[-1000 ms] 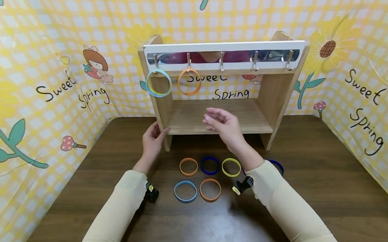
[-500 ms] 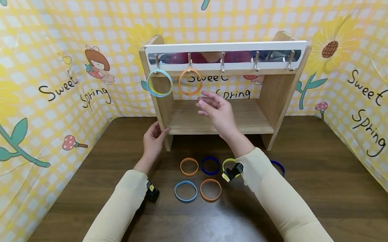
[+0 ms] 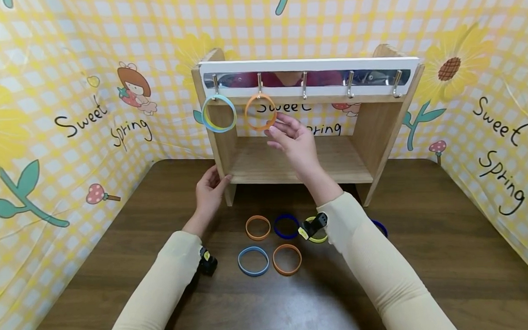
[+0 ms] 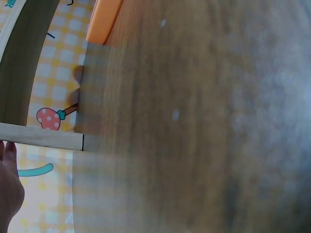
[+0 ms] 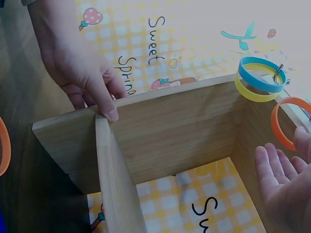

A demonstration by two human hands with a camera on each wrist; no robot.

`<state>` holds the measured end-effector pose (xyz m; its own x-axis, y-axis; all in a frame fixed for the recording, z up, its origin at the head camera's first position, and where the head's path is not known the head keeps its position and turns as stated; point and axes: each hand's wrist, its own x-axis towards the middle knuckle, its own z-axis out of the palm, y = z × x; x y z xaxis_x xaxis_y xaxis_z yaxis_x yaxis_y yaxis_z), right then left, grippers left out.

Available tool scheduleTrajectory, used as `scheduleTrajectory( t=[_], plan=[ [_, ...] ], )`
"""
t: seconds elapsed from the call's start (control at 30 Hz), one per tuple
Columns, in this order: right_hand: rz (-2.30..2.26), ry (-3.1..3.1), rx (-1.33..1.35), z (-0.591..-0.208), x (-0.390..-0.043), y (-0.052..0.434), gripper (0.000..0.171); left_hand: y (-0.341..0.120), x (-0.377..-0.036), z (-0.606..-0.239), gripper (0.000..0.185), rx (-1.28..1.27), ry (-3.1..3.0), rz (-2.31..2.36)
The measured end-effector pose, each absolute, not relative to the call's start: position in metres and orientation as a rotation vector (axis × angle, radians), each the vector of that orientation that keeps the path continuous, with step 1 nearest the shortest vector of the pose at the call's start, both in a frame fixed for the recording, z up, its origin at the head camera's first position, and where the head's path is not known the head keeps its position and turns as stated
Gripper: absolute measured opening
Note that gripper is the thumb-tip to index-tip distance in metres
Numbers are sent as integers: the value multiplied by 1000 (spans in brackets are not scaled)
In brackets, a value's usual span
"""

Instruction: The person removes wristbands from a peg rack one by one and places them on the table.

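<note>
My left hand (image 3: 209,188) grips the left side panel of a wooden shelf (image 3: 290,157), thumb at the front edge and fingers on the outer face. The right wrist view shows this left hand (image 5: 80,68) too. An orange wristband (image 3: 260,112) hangs from the second hook. At its lower right edge is my right hand (image 3: 296,147), thumb apart from the straight fingers. In the right wrist view, the right thumb (image 5: 302,141) overlaps the orange wristband (image 5: 281,127); whether it touches is unclear. A light blue wristband (image 3: 219,130) and a yellow one (image 5: 253,95) hang together on the leftmost hook.
Several wristbands lie on the brown table (image 3: 132,266): orange ones (image 3: 258,239), dark blue ones (image 3: 286,238), a light blue one (image 3: 253,274) and a yellow one partly behind the right wrist camera (image 3: 313,227). The hook rail (image 3: 327,90) spans the shelf's upper front.
My right hand has risen and moved left from the shelf's middle to the hanging orange wristband. The left hand stays on the side panel.
</note>
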<state>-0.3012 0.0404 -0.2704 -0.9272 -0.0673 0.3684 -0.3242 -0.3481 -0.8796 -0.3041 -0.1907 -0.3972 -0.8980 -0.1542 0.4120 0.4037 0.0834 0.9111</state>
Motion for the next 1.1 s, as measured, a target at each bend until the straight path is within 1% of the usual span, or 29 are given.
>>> scheduleTrajectory(
  t=[0.47, 0.73, 1.1],
  plan=[
    [2475, -1650, 454, -259, -298, 38, 35, -190, -303, -396, 42, -247, -1958, -1880],
    [2456, -1657, 457, -258, -296, 37, 27, -190, -302, -395, 42, -231, -1979, -1861],
    [2491, -1587, 457, -253, -290, 39, 23, -189, -302, -394, 42, -226, -1979, -1868]
  ],
)
